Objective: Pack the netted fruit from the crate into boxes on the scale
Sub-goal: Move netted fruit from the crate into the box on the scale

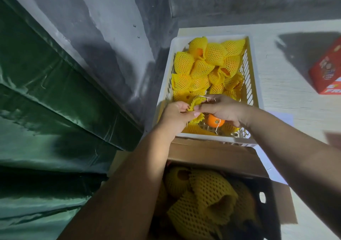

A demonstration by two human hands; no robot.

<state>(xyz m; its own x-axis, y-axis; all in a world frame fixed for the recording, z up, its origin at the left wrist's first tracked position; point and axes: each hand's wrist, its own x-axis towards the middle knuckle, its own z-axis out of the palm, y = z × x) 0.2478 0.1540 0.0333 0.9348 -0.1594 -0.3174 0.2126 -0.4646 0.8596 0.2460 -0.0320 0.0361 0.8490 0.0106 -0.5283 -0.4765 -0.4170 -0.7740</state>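
Pinching one soft yellow foam-mesh sleeve (pixel 196 104) between them at frame centre, left hand (pixel 176 117) and right hand (pixel 222 109) reach forearms-extended over the slotted white plastic crate (pixel 167 85) of netted fruit (pixel 200 68), a smooth bare orange (pixel 215 121) beneath the right hand, a cardboard box (pixel 212 154) below.

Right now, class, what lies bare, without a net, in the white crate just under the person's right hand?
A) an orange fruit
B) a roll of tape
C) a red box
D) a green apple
A: an orange fruit sits uncovered at the near end of the white crate, just below the right hand, while both hands pinch a yellow foam net.
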